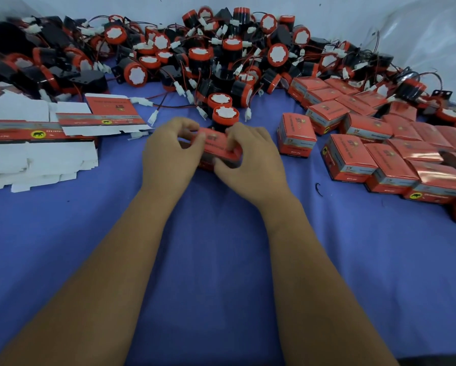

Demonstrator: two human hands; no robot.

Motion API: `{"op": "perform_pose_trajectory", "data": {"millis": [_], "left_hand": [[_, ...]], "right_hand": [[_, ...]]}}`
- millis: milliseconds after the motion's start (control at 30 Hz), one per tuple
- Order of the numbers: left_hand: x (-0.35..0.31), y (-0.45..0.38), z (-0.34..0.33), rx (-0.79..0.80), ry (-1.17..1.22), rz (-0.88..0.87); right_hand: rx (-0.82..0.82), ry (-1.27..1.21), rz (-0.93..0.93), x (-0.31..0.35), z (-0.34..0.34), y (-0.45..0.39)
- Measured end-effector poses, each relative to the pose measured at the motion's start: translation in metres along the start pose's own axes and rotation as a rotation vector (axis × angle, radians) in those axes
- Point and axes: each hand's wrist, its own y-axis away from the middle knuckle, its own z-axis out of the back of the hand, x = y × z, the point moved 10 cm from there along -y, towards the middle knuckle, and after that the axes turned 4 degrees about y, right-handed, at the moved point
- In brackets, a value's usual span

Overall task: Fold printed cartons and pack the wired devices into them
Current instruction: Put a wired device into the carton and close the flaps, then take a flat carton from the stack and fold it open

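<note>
Carton half hidden behind hands

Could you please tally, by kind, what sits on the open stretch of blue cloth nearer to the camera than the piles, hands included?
Bare hands, the left hand and the right hand, both gripping the carton: 2
Red printed cardboard carton being folded: 1
Small black curved scrap lying loose on the cloth: 1
Total: 4

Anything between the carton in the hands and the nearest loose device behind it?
Nothing visible. Both the left hand and right hand grip the carton, and the nearest device sits just behind it.
</note>
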Motion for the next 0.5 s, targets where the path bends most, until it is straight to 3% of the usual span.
{"op": "perform_pose_trajectory", "data": {"millis": [67, 167, 267, 367, 500], "left_hand": [[0.007, 0.0, -0.014, 0.122, 0.208, 0.103], [0.004, -0.001, -0.017, 0.127, 0.203, 0.092], [0.004, -0.006, 0.009, -0.014, -0.048, 0.015], [0.004, -0.014, 0.043, -0.186, -0.455, -0.095], [0.048, -0.016, 0.049, -0.041, -0.777, 0.194]], "right_hand": [[-0.021, 0.129, 0.02, -0.002, 0.006, -0.001], [-0.11, 0.324, -0.147, -0.032, 0.023, -0.002], [-0.203, 0.515, -0.45, -0.076, 0.05, 0.008], [-0.313, 0.59, -0.644, -0.097, 0.074, 0.024], [-0.349, 0.55, -0.562, -0.075, 0.069, 0.018]]}}
